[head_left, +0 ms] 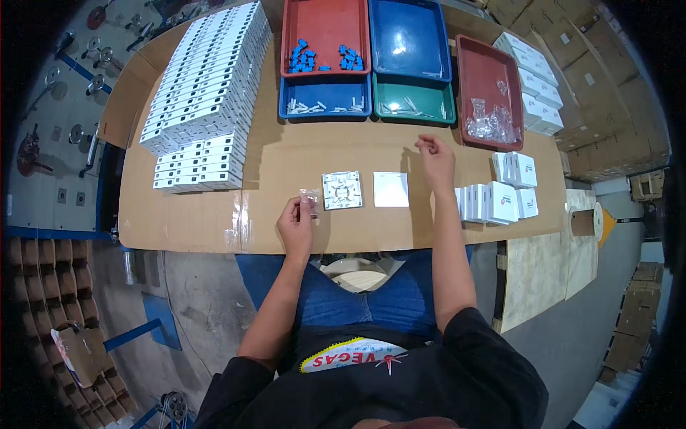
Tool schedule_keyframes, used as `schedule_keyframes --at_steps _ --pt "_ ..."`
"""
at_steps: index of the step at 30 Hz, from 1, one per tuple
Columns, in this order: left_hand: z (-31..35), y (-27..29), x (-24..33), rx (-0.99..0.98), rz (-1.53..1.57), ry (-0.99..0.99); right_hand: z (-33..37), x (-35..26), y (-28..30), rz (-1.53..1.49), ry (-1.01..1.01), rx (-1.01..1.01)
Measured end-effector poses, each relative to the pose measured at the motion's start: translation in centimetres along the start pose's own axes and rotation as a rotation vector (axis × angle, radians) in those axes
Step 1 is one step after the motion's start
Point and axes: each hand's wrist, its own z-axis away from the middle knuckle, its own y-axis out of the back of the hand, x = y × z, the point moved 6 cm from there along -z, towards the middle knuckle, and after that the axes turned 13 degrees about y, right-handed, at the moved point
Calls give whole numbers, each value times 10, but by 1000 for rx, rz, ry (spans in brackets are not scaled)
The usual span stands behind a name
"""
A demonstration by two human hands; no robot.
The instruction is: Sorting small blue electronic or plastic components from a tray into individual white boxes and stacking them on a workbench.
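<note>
Trays [325, 96] stood at twelve o'clock, boxes [204, 93] at ten. The left hand [296, 222] pinched a small clear bag [311, 195] beside the square plate [341, 190]; the right hand [434, 161] hovered, fingers loosely curled, empty.

Your bench [193, 222] is covered in matt brown cardboard, taped glossy at the seams. Your left hand [296, 227] pinches a clear, shiny plastic bag [310, 194]. The white plastic plate [391, 189] looks smooth, the trays [410, 37] are glossy plastic, and the stacked boxes [204, 93] are smooth white card.
</note>
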Motion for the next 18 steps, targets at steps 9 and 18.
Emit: schedule_keyframes --at_steps 9,18 --pt "2 -4 1 52 -32 -68 -123 30 -2 368 234 -57" --pt "8 -3 11 73 -97 -89 -137 45 -33 758 53 -248"
